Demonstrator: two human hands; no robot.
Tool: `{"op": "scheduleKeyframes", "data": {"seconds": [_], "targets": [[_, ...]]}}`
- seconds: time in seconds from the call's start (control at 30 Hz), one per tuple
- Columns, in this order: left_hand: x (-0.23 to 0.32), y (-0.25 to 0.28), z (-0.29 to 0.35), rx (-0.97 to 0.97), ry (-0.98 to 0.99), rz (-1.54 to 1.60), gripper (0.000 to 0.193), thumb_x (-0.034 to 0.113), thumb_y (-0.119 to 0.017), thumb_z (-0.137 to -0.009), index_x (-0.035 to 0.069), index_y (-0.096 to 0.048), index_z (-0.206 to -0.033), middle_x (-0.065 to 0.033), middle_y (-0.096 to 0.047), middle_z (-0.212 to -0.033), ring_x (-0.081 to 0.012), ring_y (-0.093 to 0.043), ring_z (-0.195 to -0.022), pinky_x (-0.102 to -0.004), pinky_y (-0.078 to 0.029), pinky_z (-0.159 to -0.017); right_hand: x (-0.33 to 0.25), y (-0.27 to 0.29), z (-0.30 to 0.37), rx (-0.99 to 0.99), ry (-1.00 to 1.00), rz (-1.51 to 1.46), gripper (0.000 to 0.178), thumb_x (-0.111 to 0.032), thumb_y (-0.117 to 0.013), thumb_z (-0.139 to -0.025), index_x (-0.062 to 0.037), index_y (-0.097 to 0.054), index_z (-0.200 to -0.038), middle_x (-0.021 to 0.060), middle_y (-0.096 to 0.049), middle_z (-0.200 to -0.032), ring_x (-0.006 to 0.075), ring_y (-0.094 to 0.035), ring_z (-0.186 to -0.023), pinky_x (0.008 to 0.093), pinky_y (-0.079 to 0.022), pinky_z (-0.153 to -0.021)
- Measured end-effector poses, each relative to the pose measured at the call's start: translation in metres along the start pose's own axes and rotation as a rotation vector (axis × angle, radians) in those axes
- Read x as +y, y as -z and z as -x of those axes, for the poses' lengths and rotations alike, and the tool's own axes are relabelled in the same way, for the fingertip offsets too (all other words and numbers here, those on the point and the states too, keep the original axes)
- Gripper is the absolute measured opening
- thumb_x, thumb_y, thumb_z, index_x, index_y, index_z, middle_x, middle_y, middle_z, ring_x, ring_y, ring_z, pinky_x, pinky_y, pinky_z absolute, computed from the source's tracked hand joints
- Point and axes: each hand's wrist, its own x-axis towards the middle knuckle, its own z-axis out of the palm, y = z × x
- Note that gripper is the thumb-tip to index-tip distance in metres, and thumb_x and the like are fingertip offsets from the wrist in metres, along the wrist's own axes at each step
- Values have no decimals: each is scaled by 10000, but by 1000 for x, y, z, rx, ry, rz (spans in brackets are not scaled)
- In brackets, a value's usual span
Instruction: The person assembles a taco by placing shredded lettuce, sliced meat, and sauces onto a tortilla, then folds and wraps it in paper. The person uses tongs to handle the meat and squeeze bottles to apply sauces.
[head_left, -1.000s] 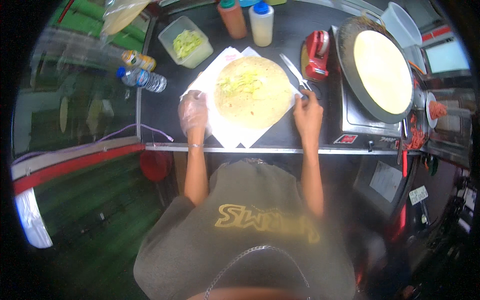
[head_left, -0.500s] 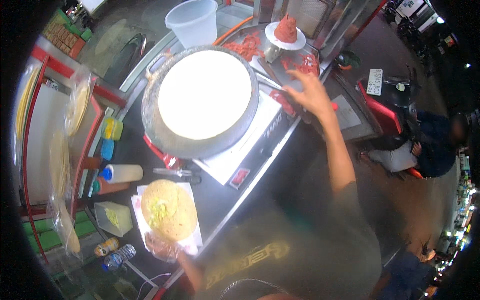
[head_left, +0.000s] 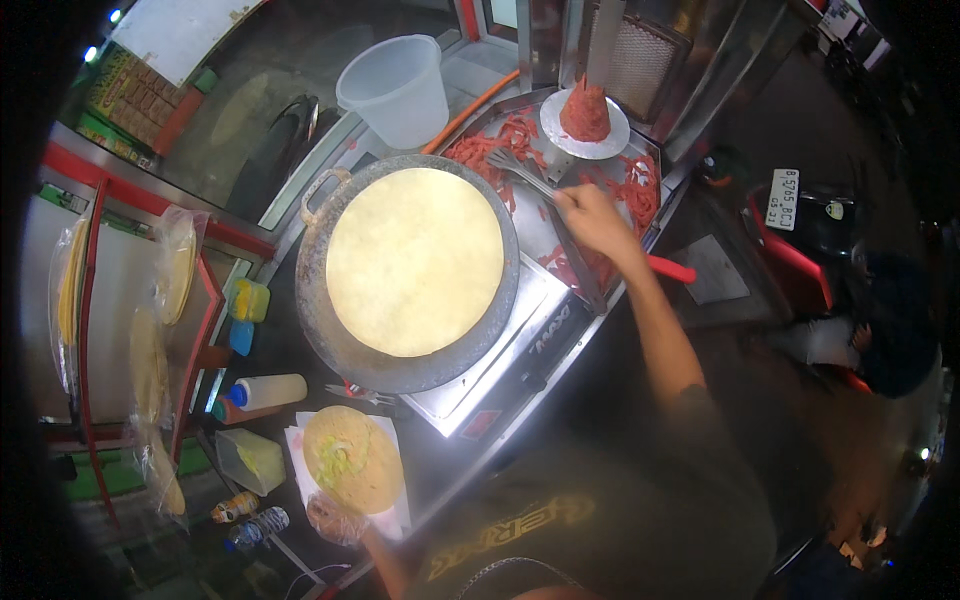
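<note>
My right hand (head_left: pixel 592 218) is closed round the handle of pronged metal tongs (head_left: pixel 525 172), whose tips sit over red meat shavings (head_left: pixel 515 135) in a metal tray. My left hand (head_left: pixel 336 520), in a clear plastic glove, lies against the near edge of a flatbread (head_left: pixel 375 470) topped with shredded green vegetable (head_left: pixel 338 455). White paper (head_left: pixel 393 515) is under that bread. How the gloved fingers are bent is hard to make out. Between my hands, a large pale flatbread (head_left: pixel 415 262) covers most of a round dark griddle (head_left: pixel 312 300) on a stove.
Behind the tray's near edge rises a cone of red meat (head_left: pixel 585 112) on a white disc. A red handle (head_left: pixel 672 268) juts over the counter's edge. Left are squeeze bottles (head_left: pixel 270 391), a vegetable tub (head_left: pixel 250 462) and bagged flatbreads (head_left: pixel 177 265). A translucent bucket (head_left: pixel 397 95) stands at the back.
My right hand, open over the tray before, has closed on the tongs. My left hand stays at the topped flatbread. The whole view has shifted a little.
</note>
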Motion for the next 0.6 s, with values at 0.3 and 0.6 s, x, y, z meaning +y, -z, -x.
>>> {"op": "scheduleKeyframes", "data": {"seconds": [0.3, 0.6], "targets": [[3, 10, 0, -6, -45, 10, 421, 370, -623, -1163, -12, -786, -1232, -224, -778, -1241, -412, -756, -1108, -509, -588, -989, -22, -9, -1, 340, 179, -1, 285, -178, -664, -1083, -8, -809, -1259, 353, -764, -1061, 517, -766, -1056, 574, -564, -886], [4, 13, 1, -5, 2, 114, 360, 318, -661, -1154, -12, -784, -1226, -211, -790, -1233, -385, -765, -1102, -481, -599, -998, -31, 0, 29, 410, 260, 144, 342, -135, -666, -1091, 4, -758, -1390, 290, -774, -1096, 491, -762, -1004, 529, -557, -845]]}}
